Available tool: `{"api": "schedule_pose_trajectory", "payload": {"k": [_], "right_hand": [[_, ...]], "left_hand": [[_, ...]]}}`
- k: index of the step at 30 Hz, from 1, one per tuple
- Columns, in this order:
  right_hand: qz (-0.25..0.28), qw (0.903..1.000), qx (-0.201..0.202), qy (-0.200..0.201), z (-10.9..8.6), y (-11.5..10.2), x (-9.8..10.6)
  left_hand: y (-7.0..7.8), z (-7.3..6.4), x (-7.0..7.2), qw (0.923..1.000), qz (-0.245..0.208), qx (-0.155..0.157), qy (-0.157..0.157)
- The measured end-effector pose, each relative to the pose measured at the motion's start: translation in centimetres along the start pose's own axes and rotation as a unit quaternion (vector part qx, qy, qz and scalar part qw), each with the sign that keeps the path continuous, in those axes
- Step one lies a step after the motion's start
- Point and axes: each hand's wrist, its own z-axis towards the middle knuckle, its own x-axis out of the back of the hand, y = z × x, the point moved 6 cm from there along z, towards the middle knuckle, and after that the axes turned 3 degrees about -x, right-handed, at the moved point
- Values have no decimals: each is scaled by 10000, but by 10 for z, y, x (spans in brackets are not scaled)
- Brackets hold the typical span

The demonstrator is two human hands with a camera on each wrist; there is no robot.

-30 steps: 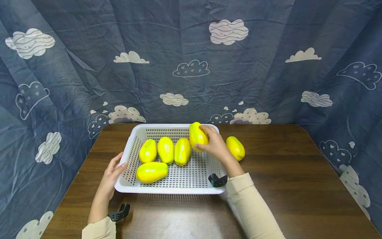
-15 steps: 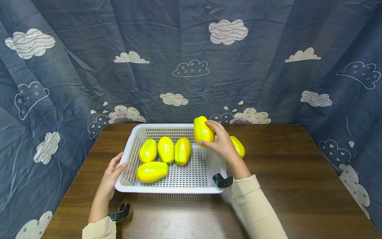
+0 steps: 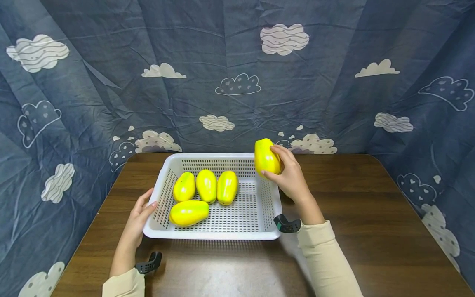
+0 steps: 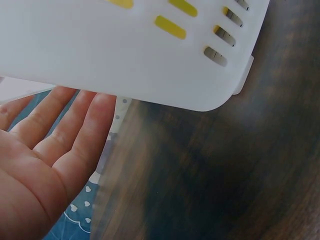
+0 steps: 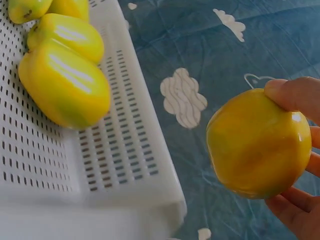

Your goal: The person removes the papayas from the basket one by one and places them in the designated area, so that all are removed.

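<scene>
Held by my right hand (image 3: 295, 177) is a yellow-green papaya (image 3: 266, 158), thumb on one side and fingers on the other. In the head view it overlaps the back right corner of a white slotted plastic basket (image 3: 243, 236); the right wrist view shows the papaya (image 5: 257, 145) outside the basket wall (image 5: 150, 130). My left hand (image 3: 136, 218) grips the basket's left rim, thumb tip over the edge. Its fingers (image 4: 82, 125) reach straight behind the edge in the left wrist view. Three papayas lie side by side inside, with another papaya (image 3: 189, 213) crosswise in front.
The basket stands on a dark brown wooden table (image 3: 363, 214), close to its back edge. Wooden surface extends to its right and front. A blue curtain (image 3: 237, 53) with white clouds hangs behind. Each wrist wears a black band (image 3: 149, 264).
My right hand has lifted the papaya from inside the basket, up and to the right. The papaya on the table at right is now hidden behind that hand. My left hand stays put.
</scene>
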Motion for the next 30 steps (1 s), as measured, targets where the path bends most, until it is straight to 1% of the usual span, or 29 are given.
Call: {"api": "schedule_pose_trajectory", "payload": {"k": [4,9,15,22,30], "right_hand": [[-81,9998,30,202,-2,8,12],[-162,9990,-121,397,-5,21,27],[-359,9966,-478,566,-12,43,44],[-637,9907,-951,732,-22,74,60],[-671,9861,-1345,711,-34,107,71]], "left_hand": [[0,0,0,10000,-8,-2,-10],[0,0,0,10000,-4,-7,-27],[0,-1,-1,10000,-7,35,-7],[0,0,-1,10000,-15,38,-8],[1,-1,-1,10000,-11,71,11]]}}
